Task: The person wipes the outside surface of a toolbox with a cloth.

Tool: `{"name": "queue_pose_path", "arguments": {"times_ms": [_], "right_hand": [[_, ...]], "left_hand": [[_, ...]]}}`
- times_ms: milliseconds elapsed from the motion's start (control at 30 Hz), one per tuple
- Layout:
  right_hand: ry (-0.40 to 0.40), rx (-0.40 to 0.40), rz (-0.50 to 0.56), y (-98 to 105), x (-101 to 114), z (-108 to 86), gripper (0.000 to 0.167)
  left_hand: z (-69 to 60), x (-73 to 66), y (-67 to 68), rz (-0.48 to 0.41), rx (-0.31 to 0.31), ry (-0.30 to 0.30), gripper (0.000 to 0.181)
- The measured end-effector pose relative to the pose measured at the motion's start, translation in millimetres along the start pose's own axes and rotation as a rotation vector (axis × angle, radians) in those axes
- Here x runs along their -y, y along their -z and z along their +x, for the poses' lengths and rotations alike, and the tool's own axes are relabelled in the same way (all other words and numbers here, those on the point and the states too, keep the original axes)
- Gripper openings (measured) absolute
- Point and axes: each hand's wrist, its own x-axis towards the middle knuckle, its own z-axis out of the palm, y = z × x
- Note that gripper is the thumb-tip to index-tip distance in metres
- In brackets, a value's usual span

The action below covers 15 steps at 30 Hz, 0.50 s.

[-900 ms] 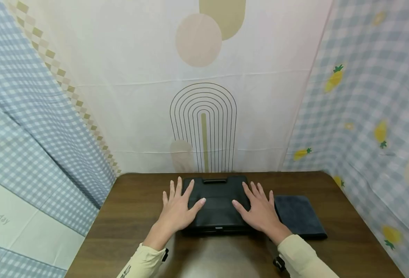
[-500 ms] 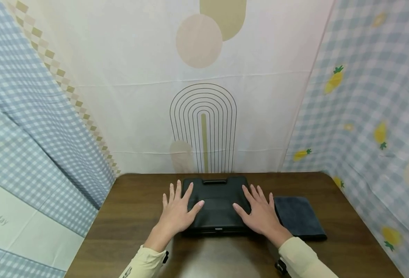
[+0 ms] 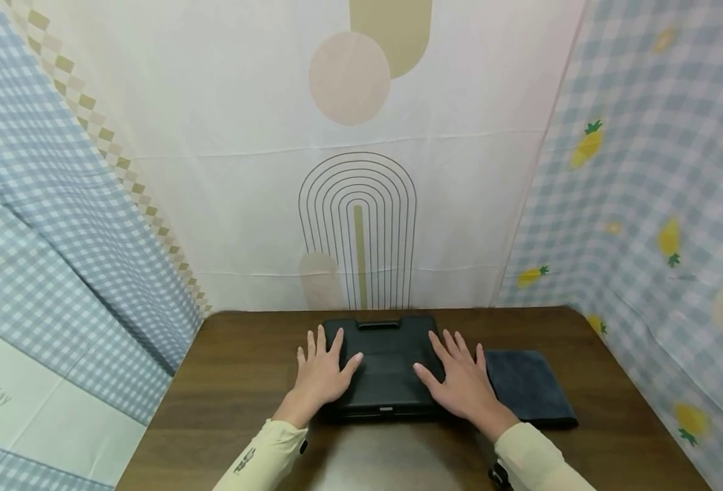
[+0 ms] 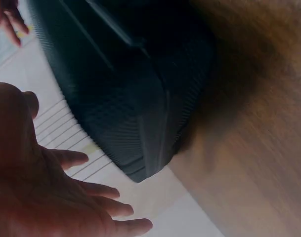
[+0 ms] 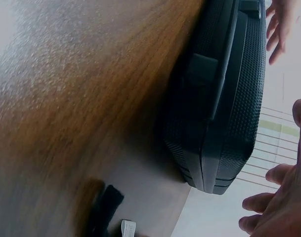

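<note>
A closed black case with a handle recess at its far edge lies on the brown table. Over its left side, the left hand is spread with straight fingers; the left wrist view shows this hand apart from the case, palm facing it. The right hand is spread likewise over the right side. In the right wrist view a gap lies between that hand and the case. Neither hand holds anything.
A folded dark blue cloth lies on the table just right of the case, beside the right hand. Patterned fabric hangs behind the table, with checked fabric at both sides. A small white tag shows by the cloth.
The left hand has shifted slightly to the right, farther over the case's edge. The right hand stays nearly where it was. The head view has tilted up a little.
</note>
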Motion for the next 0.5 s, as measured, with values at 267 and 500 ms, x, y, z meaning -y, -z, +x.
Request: {"name": "queue_pose_path", "arguments": {"times_ms": [267, 500], "right_hand": [[-0.008, -0.001, -0.011, 1, -3, 1.2, 0.085], [-0.003, 0.005, 0.014, 5, -9, -0.2, 0.082]], "left_hand": [[29.7, -0.3, -21.1, -0.002, -0.019, 0.056, 0.083], [34.8, 1.4, -38.8, 0.087, -0.123, 0.074, 0.091]]}}
